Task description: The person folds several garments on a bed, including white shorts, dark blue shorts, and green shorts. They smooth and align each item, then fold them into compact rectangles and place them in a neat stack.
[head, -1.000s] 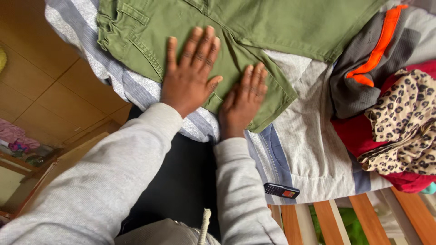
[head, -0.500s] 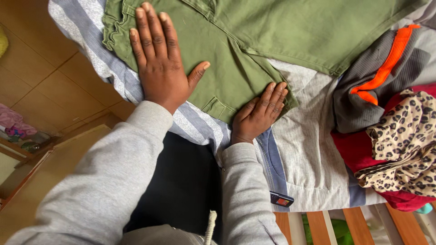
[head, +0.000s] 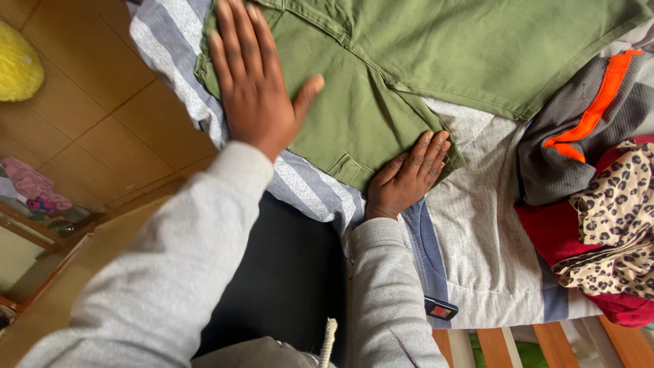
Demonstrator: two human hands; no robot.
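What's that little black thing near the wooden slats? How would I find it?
Start at the grey and blue striped cloth spread under the green trousers, and follow it down to its lower edge, just above the wooden slats. There, right of the grey sleeve, lies a small phone. It is the only hard, black thing there, with a bright little screen; everything around is soft fabric.

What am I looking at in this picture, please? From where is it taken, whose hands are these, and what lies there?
There is no machine here. A person wears a camera on the head, so you look down at their own two hands. The left hand lies flat and open on a green garment. The right hand presses flat on the garment's lower corner. Neither hand grips anything. Under the garment lies a grey striped cloth. To the right is a pile of clothes. A small phone lies near the cloth's edge.
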